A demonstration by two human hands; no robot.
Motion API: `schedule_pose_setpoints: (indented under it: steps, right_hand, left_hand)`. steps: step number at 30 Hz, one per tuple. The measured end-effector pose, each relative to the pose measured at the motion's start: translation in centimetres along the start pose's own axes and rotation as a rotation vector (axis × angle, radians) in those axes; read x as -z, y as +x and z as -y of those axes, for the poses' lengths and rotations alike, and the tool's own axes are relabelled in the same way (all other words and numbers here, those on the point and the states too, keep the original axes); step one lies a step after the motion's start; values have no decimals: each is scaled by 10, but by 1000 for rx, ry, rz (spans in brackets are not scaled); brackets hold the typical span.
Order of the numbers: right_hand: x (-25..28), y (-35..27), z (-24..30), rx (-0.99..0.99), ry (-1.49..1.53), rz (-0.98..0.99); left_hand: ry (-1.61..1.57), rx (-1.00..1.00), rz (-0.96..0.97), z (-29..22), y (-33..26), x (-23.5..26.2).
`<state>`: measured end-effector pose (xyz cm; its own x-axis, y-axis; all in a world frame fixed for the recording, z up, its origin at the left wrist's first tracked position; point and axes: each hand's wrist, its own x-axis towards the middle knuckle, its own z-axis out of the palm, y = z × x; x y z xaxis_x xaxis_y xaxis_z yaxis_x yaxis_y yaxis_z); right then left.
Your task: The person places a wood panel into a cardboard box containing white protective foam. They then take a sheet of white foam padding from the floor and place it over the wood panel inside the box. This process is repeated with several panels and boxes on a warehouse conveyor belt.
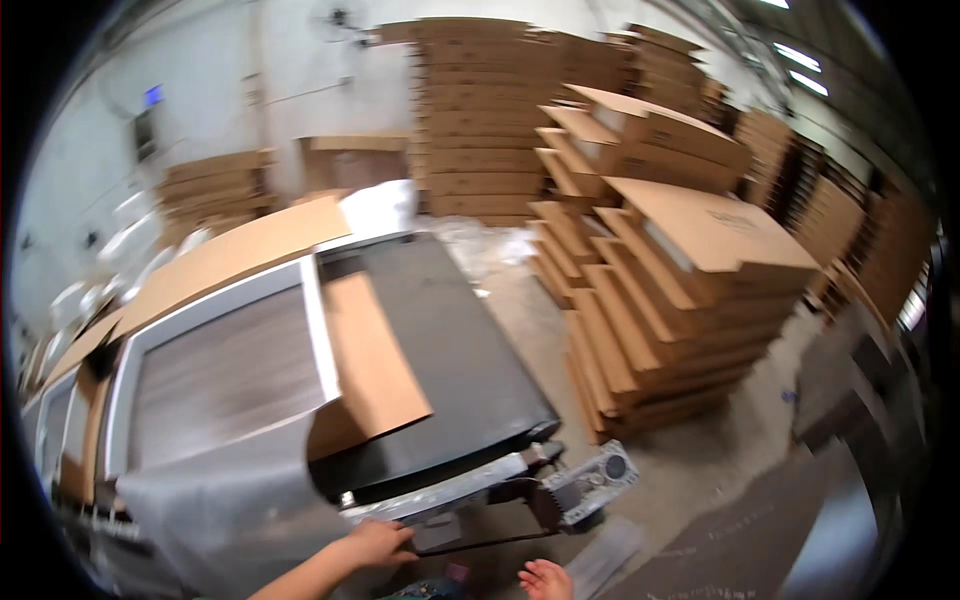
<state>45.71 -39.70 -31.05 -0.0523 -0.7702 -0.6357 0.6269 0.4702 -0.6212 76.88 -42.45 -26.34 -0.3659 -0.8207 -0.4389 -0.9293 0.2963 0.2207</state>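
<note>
My left hand [378,545] reaches in from the lower edge, its fingers curled over the metal end rail [455,492] of a black conveyor belt [450,350]. Only part of my right hand [545,579] shows at the bottom edge, with its fingers apart and nothing in it. On the belt lies a brown cardboard sheet [368,365]. Beside it is a wood-grain panel [225,375] in a white frame. A grey translucent wrap [225,500] hangs over the near corner, just left of my left hand.
Tall stacks of flat cardboard boxes [680,290] stand to the right of the belt and along the back wall [480,110]. A grey motor housing [595,480] juts from the belt's near right corner. A long cardboard sheet [225,255] lies left of the belt. The floor is bare concrete [720,450].
</note>
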Motion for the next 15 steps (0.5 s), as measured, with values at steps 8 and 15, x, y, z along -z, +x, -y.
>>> schedule_pose_setpoints:
  steps: [8, 15]
  right_hand:
    - [-45, -4, 29, 63, -125, 73]
    - [-70, 21, 77, 225, -159, -51]
  left_hand:
    - [-178, -377, -14, -34, 64, 14]
    - [-219, -426, -24, -18, 100, 43]
